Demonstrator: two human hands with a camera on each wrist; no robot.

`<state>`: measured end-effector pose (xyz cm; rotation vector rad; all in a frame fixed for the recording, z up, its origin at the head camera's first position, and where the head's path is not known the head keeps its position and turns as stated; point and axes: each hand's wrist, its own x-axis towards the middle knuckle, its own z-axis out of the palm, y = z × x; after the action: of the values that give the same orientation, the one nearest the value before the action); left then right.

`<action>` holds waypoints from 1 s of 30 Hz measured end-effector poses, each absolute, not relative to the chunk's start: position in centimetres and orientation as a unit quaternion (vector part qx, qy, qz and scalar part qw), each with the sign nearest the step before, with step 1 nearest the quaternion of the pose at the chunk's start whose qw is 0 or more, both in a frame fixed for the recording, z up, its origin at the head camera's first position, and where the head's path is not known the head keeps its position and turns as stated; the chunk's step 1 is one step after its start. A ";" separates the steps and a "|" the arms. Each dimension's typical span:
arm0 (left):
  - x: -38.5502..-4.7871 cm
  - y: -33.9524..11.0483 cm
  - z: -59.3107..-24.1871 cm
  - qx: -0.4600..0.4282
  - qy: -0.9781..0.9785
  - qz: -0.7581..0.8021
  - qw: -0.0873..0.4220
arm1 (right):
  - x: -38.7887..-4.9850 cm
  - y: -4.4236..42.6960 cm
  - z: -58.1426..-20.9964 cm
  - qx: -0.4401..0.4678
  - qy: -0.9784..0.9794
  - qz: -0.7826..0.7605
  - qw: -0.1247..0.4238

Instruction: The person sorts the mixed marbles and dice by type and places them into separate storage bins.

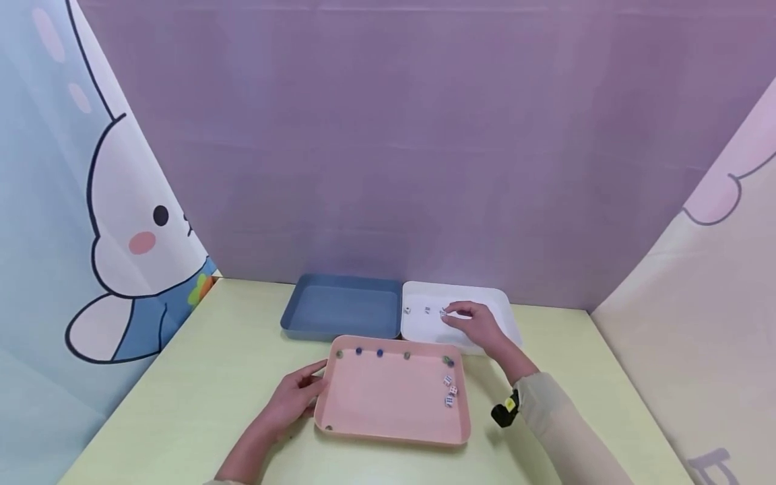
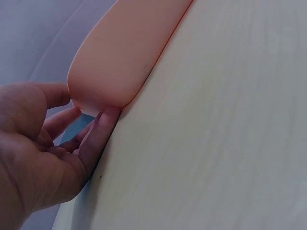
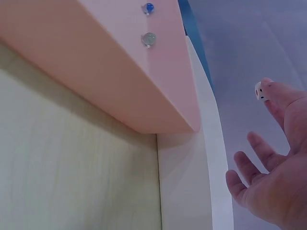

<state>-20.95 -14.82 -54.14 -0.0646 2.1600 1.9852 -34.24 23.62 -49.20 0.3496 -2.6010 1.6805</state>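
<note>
Right wrist view shows the right hand [image 3: 285, 177] pinching a white die [image 3: 259, 92]; the head view puts it above the white tray [image 1: 424, 329]. The left hand [image 1: 292, 396], fingers loosely bent, touches the pink tray [image 1: 388, 397], which carries marbles [image 1: 380, 353] and dice [image 1: 453, 391].

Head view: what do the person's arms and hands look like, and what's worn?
The left hand and right hand are ungloved. The right sleeve is long and pale beige, with a small black device bearing a yellow patch near the cuff. The left forearm shows bare, with a sliver of pale left sleeve at the bottom edge.
</note>
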 end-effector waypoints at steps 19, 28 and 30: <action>-21.1 -14.3 -54.1 -0.054 0.745 0.659 0.089 | -35.7 23.7 -49.5 0.069 -0.840 0.538 0.029; -21.6 -14.0 -54.1 -0.042 0.737 0.668 0.091 | -36.6 24.6 -49.9 0.028 -0.837 0.546 0.028; -21.5 -14.0 -54.0 -0.046 0.737 0.669 0.091 | -36.8 24.6 -50.1 0.028 -0.837 0.546 0.030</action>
<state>-21.52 -14.02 -54.01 -0.1357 2.1892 1.9871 -36.78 24.62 -50.14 0.0872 -2.5785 1.6839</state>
